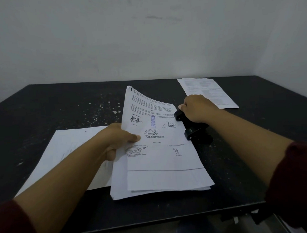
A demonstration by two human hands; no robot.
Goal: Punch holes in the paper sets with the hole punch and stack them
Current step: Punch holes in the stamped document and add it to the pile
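I see the left hand (118, 140) closed on the left edge of a paper set (161, 151), thumb on top of the sheets and the other fingers curled underneath. The set lies near the middle of the table (44, 106), its near end flat on the dark top and its far left corner lifted and curling upward. The top page carries stamps, signatures and printed text. The set's right edge sits inside the black hole punch (193, 129), which stands just right of it. The right hand (196, 108) rests palm down on the punch, fingers wrapped over its far end. A second pile of paper (67, 154) lies flat toward the near left of the table, partly under the left forearm. A third pile (209, 91) lies at the far right edge, just beyond the right hand. Dark red sleeves (294, 181) cover both upper forearms.
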